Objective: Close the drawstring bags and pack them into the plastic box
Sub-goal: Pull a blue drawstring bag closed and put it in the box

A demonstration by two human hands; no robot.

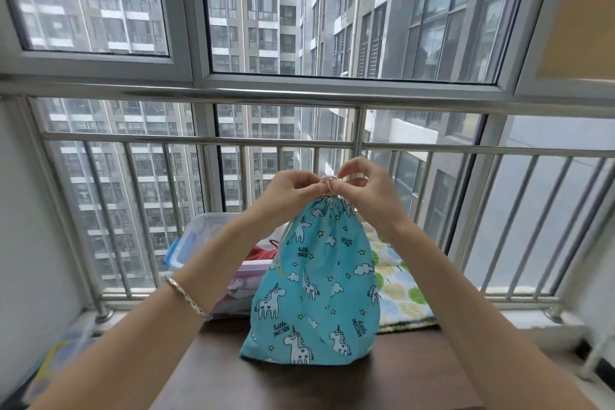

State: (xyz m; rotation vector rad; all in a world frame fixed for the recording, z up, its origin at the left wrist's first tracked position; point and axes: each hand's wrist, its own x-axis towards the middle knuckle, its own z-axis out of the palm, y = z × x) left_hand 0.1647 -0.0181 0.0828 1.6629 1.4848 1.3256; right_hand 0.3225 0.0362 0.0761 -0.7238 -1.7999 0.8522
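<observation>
Pinching cord (pixel 327 184) with left hand (pixel 293 191) and right hand (pixel 369 190), fingertips of both curled tight on it, just above gathered neck of blue bag (pixel 316 283). Upright on table (pixel 332 383), in front of box (pixel 196 230) with red bag (pixel 263 251) inside. Spotted bag (pixel 399 286) flat, just right.

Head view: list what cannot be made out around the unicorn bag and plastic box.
All in the head view:
- Mouth of unicorn bag: covered by left hand and right hand; knot unclear.
- Contents of the plastic box: mostly hidden by left forearm and bag.
- Green-patterned fabric: partly behind the bag; state unknown.
</observation>
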